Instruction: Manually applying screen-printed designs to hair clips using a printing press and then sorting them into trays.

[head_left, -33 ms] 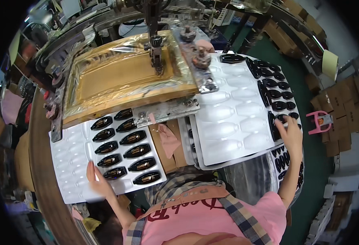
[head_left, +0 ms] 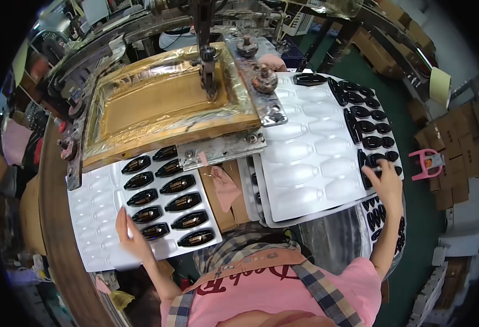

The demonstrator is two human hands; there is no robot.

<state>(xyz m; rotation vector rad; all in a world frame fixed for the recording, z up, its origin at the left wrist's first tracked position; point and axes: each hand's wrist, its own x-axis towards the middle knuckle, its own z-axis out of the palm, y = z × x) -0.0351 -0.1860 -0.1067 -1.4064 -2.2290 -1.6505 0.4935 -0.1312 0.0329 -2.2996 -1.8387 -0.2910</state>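
Note:
My left hand [head_left: 135, 241] is over the white moulded tray [head_left: 95, 218] at left, fingers stretched out, its lower edge blurred. Beside it, black oval pieces with gold print [head_left: 147, 214] fill two columns of that tray; the left columns hold none. My right hand [head_left: 387, 188] is among plain black oval pieces [head_left: 366, 126] at the right edge of a second white tray [head_left: 294, 158]. Its thumb and fingers are apart around the dark pieces; whether they touch one is hard to see.
A gold-coloured framed screen [head_left: 163, 106] under clear film hangs on a metal arm [head_left: 208, 71] above the left tray. A pink cloth [head_left: 226, 188] lies on cardboard between the trays. A pink stool [head_left: 427, 163] and cartons [head_left: 452, 147] are to the right.
My right thumb and fingers have moved slightly down and to the left among the black pieces. My left hand has barely risen. The framed screen has shifted slightly left.

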